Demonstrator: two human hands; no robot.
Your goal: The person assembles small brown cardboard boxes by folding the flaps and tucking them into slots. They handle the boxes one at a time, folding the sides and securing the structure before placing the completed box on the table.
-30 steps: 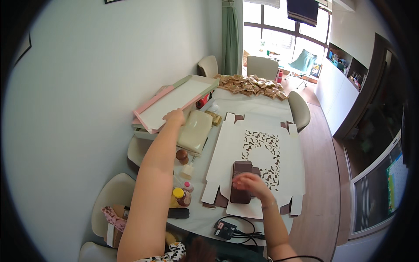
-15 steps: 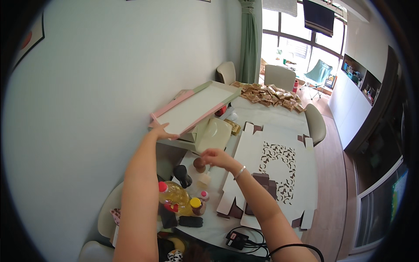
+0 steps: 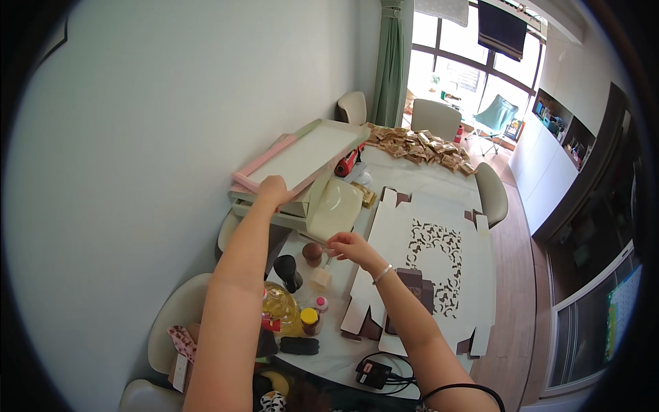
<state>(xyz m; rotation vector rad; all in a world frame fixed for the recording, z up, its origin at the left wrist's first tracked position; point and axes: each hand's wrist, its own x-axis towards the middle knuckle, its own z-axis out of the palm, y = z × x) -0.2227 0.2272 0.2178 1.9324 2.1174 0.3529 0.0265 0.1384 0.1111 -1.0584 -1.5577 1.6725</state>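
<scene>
My left hand [image 3: 274, 193] is closed on the near edge of a shallow pink and green cardboard box lid [image 3: 314, 155]. The lid lies tilted on top of a pale stack of boxes [image 3: 288, 212] by the wall. My right hand [image 3: 349, 248] hovers over the table with its fingertips pressed together; whatever they may hold is too small to make out. Close to those fingers are a brown round object [image 3: 312, 254] and a small cream bottle [image 3: 320, 278]. A glossy cream plastic piece [image 3: 336, 209] sits beyond them.
On the right lies a flat unfolded box [image 3: 384, 254] with cut-out patterns. Several gold packets [image 3: 419, 147] are heaped at the far end. An oil bottle [image 3: 280, 305], a yellow-capped jar [image 3: 310, 320] and a black device with cables [image 3: 373, 373] stand near me.
My left hand has shifted right along the lid's near edge, its fingers now curled. The lid has moved slightly away and left. My right hand has moved slightly right.
</scene>
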